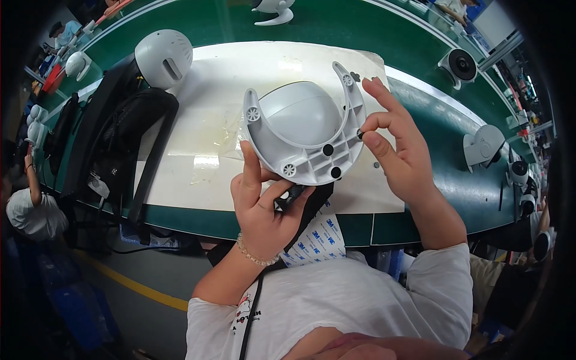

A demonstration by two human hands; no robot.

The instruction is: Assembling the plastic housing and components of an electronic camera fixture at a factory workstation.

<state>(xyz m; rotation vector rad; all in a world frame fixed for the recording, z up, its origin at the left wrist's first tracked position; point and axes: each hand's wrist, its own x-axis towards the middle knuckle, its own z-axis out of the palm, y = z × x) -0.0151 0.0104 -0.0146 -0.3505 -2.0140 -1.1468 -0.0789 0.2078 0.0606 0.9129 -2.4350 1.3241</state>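
A white plastic housing [303, 111] with a rounded shell and a crescent-shaped ribbed base is turned underside up over the pale work mat. My left hand [264, 207] steadies its near left edge, the index finger stretched along the rim and the other fingers curled underneath. A black strip and a white backing sheet with blue print [321, 240] hang below that hand. Two black round pads [327, 150] sit on the base near its right side. My right hand [399, 144] pinches another small black round pad [360, 134] between thumb and index finger, at the base's right edge.
A pale mat [198, 162] lies on the green table. On the left stand a white rounded device [164, 59] and a black backpack [129, 120]. Other white devices [483, 146] are at the right, and one with a black round front [459, 66] is farther back. Co-workers sit around the edges.
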